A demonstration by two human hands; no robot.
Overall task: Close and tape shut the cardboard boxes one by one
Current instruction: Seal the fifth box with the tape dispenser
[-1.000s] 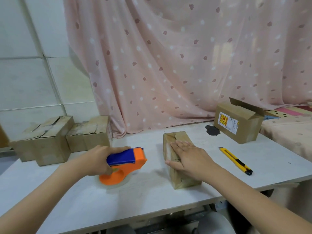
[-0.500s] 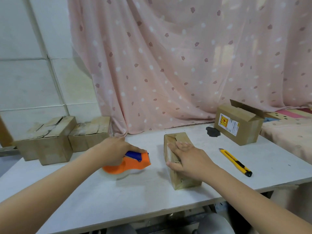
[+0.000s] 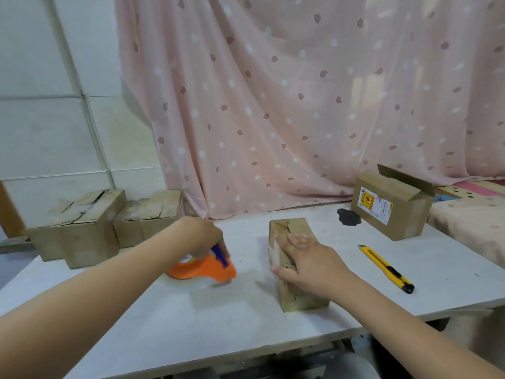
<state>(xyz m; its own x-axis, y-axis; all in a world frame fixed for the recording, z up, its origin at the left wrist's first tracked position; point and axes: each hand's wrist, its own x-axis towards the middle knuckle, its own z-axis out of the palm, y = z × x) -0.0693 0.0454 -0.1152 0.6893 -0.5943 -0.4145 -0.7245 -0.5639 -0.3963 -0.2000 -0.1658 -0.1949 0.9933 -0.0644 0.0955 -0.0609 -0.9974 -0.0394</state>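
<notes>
Head view: your right hand (image 3: 306,258), fingers flat, pins the small brown cardboard box (image 3: 296,265); left hand (image 3: 200,236) curls round the orange-and-blue tape dispenser (image 3: 203,269). Ease pressure and the flaps may spring open.

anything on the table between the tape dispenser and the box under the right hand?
Nothing visible. The left hand grips the tape dispenser to the left of the box, with only bare table in the gap. The right hand lies flat on the box top. The utility knife lies on the box's far side.
</notes>
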